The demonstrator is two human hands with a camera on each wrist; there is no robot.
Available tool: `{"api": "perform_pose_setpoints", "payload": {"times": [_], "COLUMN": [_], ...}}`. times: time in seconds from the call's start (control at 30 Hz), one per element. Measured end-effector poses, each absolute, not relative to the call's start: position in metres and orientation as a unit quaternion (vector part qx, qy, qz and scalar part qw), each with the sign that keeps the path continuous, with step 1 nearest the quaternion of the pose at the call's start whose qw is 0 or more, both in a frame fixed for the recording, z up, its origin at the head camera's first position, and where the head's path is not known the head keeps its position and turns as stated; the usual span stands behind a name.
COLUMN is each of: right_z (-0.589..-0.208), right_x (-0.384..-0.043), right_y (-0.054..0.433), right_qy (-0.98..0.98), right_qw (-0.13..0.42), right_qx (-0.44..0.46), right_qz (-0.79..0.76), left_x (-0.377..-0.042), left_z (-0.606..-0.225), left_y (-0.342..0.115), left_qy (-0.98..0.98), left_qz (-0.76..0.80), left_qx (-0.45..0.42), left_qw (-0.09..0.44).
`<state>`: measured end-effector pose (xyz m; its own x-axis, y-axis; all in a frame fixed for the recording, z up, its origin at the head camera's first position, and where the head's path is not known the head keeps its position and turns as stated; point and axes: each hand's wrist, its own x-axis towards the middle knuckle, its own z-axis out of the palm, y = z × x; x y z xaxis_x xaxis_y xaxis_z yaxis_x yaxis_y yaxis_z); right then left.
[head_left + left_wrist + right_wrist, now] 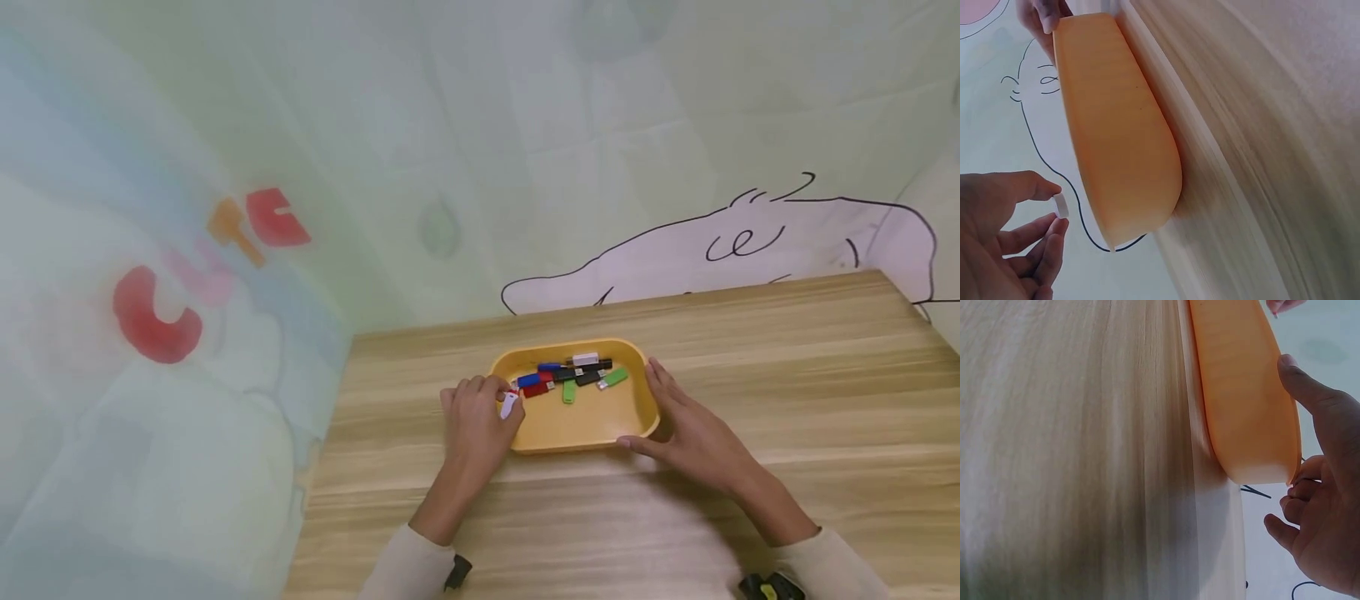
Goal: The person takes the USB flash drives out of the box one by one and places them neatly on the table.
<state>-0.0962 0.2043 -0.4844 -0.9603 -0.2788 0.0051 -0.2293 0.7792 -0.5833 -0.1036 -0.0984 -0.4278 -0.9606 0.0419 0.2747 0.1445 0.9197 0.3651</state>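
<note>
Your left hand point(476, 421) pinches a white, oblong plastic USB stick point(508, 405) at the nine-o'clock end of a yellow, rounded-rectangular plastic tray point(581, 425); your right hand point(699, 437) grips its three-o'clock end.

Soft, diffuse light; a blurred shadow falls on the tabletop point(585, 517) below the right grip point(697, 433); the left wall point(210, 417) looks hazy.

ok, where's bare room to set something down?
Free: wood-grain tabletop right of the right hand; front floor of the yellow oblong plastic tray. Crowded: tray's back, with multicoloured USB sticks; left end, where the left hand pinches a white piece.
</note>
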Motion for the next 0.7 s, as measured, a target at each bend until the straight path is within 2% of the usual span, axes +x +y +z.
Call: {"api": "perform_pose_setpoints", "payload": {"times": [0.7], "right_z": [-0.486], "right_x": [-0.101], "right_y": [0.206], "right_qy": [0.94], "right_qw": [0.045], "right_qx": [-0.131], "right_qz": [-0.312], "left_x": [-0.052], "left_z": [-0.427], "left_y": [-0.106], "left_qy": [-0.963], "left_qz": [-0.222], "left_qx": [0.012], "left_qw": [0.152]}}
